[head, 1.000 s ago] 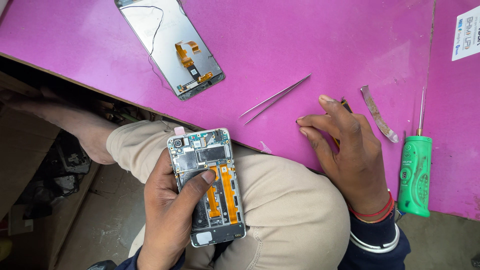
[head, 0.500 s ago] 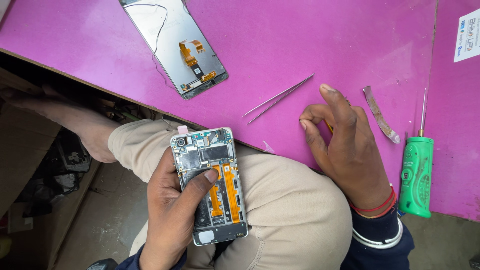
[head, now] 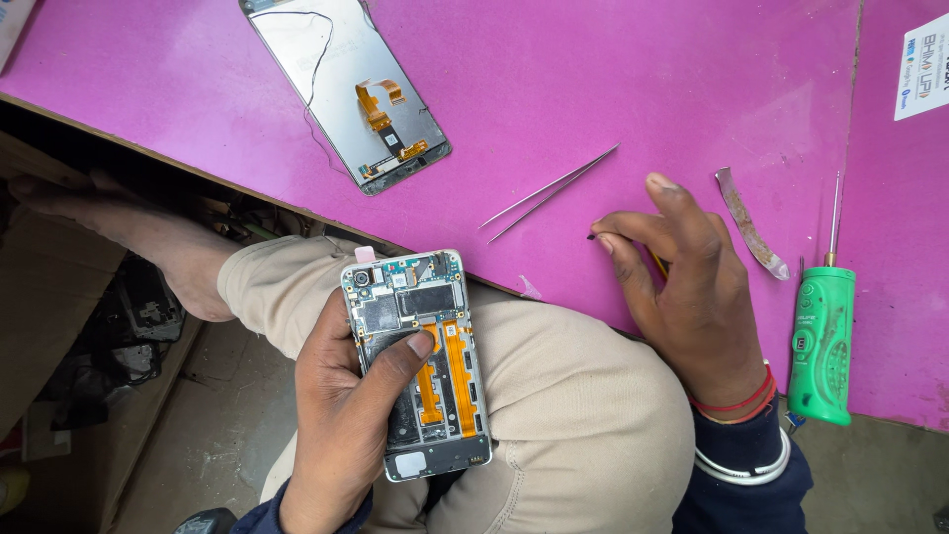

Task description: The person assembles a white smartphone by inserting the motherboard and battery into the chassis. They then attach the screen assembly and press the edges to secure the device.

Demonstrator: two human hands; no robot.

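Observation:
My left hand grips an opened phone body over my lap, its circuit boards and orange flex cables facing up, with my thumb pressed across its middle. My right hand rests on the magenta table with thumb and fingertips pinched on something tiny and dark near the table's front edge; what it is cannot be made out. Steel tweezers lie just left of that hand, untouched.
A detached phone screen panel with an orange ribbon lies face down at the table's back left. A flat metal pry tool and a green-handled screwdriver lie right of my right hand. A white card sits far right.
My right hand's fingers have curled together into a pinch on the table surface. The phone body in my left hand has stayed almost still.

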